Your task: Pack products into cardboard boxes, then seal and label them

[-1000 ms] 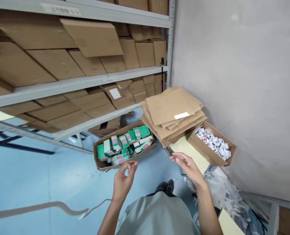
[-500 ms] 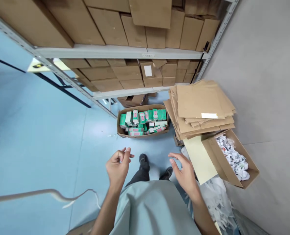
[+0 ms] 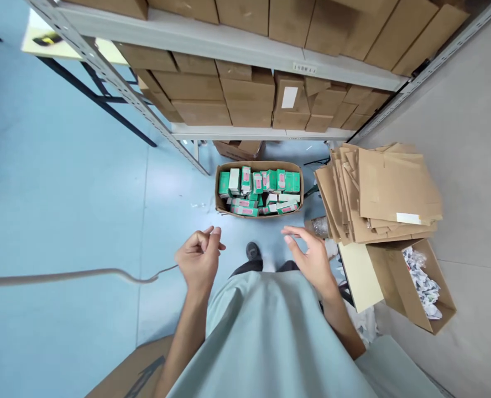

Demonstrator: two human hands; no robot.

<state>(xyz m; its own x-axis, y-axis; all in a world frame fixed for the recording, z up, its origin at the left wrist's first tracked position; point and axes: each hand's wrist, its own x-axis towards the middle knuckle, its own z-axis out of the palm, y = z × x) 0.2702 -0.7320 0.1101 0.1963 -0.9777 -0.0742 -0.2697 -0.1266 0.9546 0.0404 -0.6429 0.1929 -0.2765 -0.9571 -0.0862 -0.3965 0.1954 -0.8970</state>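
My left hand point(image 3: 198, 255) hovers above the floor with its fingers curled in and the thumb against them; nothing shows in it. My right hand point(image 3: 311, 257) is open, thumb and fingers apart, holding nothing. Both are raised in front of my body, touching no object. Beyond them on the floor stands an open cardboard box point(image 3: 259, 216) filled with several small green and white cartons point(image 3: 245, 203) bearing pink labels. A grey cable point(image 3: 116, 271) runs in from the left and passes out of sight by my left wrist.
Ahead rises a metal shelf rack point(image 3: 229, 132) loaded with brown boxes point(image 3: 199, 85). To the right lies a stack of flattened cardboard point(image 3: 395, 182), beside a box of crumpled paper point(image 3: 422, 287) on a pale tabletop point(image 3: 359, 273). Another cardboard box point(image 3: 133, 370) sits at lower left.
My view has shifted, so the rack appears closer and the carton-filled box sits higher and further right. Both hands keep nearly the same pose.
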